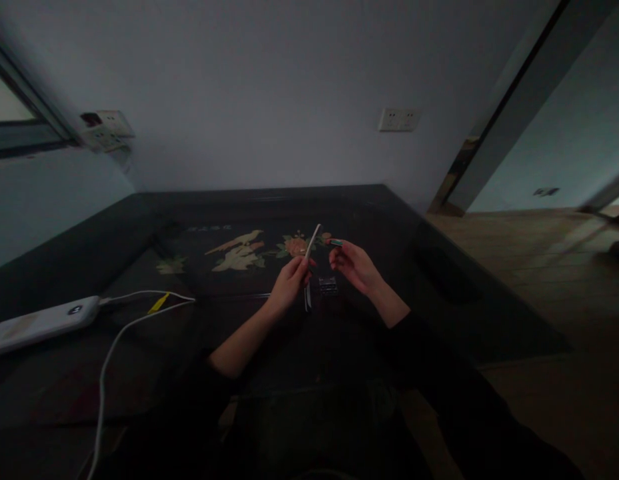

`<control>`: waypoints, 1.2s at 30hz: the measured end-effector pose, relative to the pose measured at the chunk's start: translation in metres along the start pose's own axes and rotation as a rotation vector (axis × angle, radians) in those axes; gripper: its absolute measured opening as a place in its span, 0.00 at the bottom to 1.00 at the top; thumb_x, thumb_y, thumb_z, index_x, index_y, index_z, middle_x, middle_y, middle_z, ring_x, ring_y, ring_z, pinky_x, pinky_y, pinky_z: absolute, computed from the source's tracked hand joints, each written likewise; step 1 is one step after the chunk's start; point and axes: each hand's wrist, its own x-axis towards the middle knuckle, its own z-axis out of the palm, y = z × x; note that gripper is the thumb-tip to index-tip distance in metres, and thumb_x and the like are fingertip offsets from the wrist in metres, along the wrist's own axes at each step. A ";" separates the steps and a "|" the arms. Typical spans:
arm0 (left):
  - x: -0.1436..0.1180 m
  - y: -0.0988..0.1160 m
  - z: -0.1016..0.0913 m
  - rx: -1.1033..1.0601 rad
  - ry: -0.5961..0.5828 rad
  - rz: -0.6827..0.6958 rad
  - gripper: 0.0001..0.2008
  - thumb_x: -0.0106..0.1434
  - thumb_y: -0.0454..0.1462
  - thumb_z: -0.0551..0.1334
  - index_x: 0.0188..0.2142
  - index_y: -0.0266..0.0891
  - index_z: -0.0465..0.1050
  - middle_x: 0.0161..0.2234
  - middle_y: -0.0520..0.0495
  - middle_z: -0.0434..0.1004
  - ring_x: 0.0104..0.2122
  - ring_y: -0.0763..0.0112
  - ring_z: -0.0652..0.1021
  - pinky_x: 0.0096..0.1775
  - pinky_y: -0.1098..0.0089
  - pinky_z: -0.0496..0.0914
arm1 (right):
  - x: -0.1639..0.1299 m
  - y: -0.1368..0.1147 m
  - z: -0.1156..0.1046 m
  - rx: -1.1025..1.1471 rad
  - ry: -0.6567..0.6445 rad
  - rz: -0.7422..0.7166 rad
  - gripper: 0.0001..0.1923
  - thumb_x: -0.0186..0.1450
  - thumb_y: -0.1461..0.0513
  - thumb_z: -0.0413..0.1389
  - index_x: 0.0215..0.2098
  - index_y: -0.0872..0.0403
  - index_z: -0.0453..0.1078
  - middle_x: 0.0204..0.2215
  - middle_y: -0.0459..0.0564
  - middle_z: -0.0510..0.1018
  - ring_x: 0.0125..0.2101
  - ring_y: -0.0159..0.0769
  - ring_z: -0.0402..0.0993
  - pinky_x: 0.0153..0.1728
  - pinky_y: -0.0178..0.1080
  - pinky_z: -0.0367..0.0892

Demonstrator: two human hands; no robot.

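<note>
a thin pale strip is gripped by the left hand, its fingers closed around the strip's lower part, so that the upper end is pointed up and to the right above the dark counter. a small dark piece with a greenish edge is pinched between the fingertips of the right hand, just beside the strip; whether the two are touching cannot be told. the other fingers of the right hand are curled beneath. below the left hand, a narrow light-edged length is seen, but whether it is joined to the strip is hidden by the hand. a small shiny packet is laid on the counter between the two hands. the counter is decorated with a bird and flowers. at the far left a white power bank is set down, with a white cable plugged into its end and a yellow tag fixed around the cable. a double socket is mounted on the wall behind
</note>
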 end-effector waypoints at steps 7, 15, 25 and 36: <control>-0.007 0.007 0.006 -0.020 -0.073 -0.075 0.17 0.60 0.51 0.57 0.35 0.39 0.64 0.17 0.59 0.55 0.14 0.82 0.56 0.17 0.79 0.49 | -0.004 -0.006 0.006 -0.004 0.011 -0.058 0.18 0.58 0.51 0.60 0.40 0.54 0.72 0.25 0.45 0.72 0.25 0.29 0.67 0.26 0.32 0.65; -0.009 0.003 0.008 0.050 -0.067 -0.053 0.17 0.59 0.51 0.58 0.34 0.38 0.65 0.17 0.58 0.56 0.16 0.82 0.58 0.18 0.79 0.49 | -0.005 -0.007 0.013 -0.043 0.047 -0.107 0.18 0.56 0.50 0.61 0.37 0.54 0.70 0.23 0.44 0.70 0.23 0.28 0.65 0.23 0.32 0.63; -0.008 0.003 0.009 0.074 -0.063 -0.055 0.17 0.59 0.51 0.57 0.33 0.38 0.63 0.16 0.60 0.55 0.15 0.82 0.56 0.18 0.78 0.49 | -0.004 -0.002 0.012 -0.030 0.046 -0.116 0.17 0.57 0.51 0.61 0.37 0.54 0.71 0.23 0.43 0.71 0.23 0.27 0.64 0.23 0.31 0.62; -0.006 -0.005 0.007 0.154 -0.015 0.006 0.16 0.60 0.49 0.57 0.32 0.37 0.64 0.17 0.59 0.55 0.16 0.82 0.57 0.20 0.78 0.51 | -0.005 -0.001 0.012 0.023 -0.001 -0.095 0.14 0.57 0.53 0.61 0.33 0.55 0.71 0.22 0.44 0.71 0.22 0.27 0.64 0.23 0.32 0.61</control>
